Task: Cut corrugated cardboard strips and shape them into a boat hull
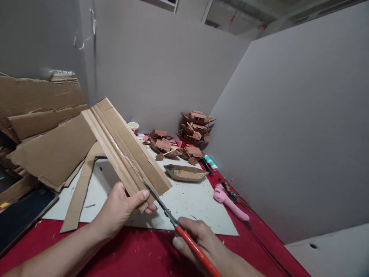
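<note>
My left hand (123,206) grips the lower end of a creased piece of cardboard (127,144), thumb on top and fingertips showing past its edge. The piece is held tilted above the white board, with folds and a shiny strip running along it. In my right hand (198,238) is a pair of scissors (170,215) with an orange handle. Their blades point up and left, and the tip lies over the cardboard near my left thumb. Whether the blades have cut into it, I cannot tell. Beyond the blades, a small cardboard boat hull (186,174) rests on the white board.
Cardboard sheets (54,150) are heaped at the left, beside a dark phone-like device (25,215). Finished-looking model boats (197,127) are stacked at the back. A pink glue gun (230,202) with a cord lies right of the white board (213,215), on red cloth (135,250).
</note>
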Tool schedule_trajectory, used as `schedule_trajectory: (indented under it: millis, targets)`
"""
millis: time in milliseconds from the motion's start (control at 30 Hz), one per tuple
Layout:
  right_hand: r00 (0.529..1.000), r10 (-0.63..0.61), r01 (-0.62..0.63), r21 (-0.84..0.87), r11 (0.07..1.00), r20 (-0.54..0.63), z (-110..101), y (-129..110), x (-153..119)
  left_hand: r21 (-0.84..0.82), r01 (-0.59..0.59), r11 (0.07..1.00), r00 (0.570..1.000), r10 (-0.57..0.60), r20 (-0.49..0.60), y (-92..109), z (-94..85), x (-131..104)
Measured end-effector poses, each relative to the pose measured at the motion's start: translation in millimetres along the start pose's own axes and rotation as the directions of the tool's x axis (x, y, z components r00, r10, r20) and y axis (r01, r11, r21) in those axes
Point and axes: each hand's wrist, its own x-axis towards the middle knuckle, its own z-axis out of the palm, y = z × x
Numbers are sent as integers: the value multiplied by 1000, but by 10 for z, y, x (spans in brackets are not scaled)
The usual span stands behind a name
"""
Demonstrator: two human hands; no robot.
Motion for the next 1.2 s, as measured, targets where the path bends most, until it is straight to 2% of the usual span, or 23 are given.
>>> schedule_trajectory:
  millis: [267, 333, 433, 500, 600, 800, 967, 1100, 1200]
  targets:
    - [999, -15, 18, 88, 996, -34, 59, 183, -26, -39, 60, 997, 998, -59, 10, 15, 2, -14]
    - [999, -14, 17, 111, 994, -29, 66, 167, -42, -53, 49, 997, 994, -54, -91, 6, -31, 9]
    - [1000, 14, -13, 118, 993, -12, 65, 87, -76, -60, -53, 997, 974, 38, -225, -8, -93, 67]
    - [999, 31, -28, 70, 997, -39, 52, 21, -97, -52, -92, 994, 977, 81, -197, -11, -121, 95]
    - [995, 8, -12, -39, 999, -102, 22, -47, -116, -10, -86, 996, 986, 84, -145, 5, -119, 83]
    - [992, -25, 9, -127, 992, -121, 5, -61, -151, 28, -43, 999, 986, 47, -160, 56, -68, -15]
    - [993, -54, 39, -131, 991, -108, -21, -106, -197, 42, -6, 999, 974, 15, -227, 34, -104, -25]
    - [997, -52, 47, -81, 996, -64, -74, -158, -224, 49, -40, 998, 994, 45, -95, 93, -47, -77]
    - [999, -30, 30, -39, 999, 18, -94, -159, -226, 144, -117, 983, 990, 128, -67, 123, 17, -124]
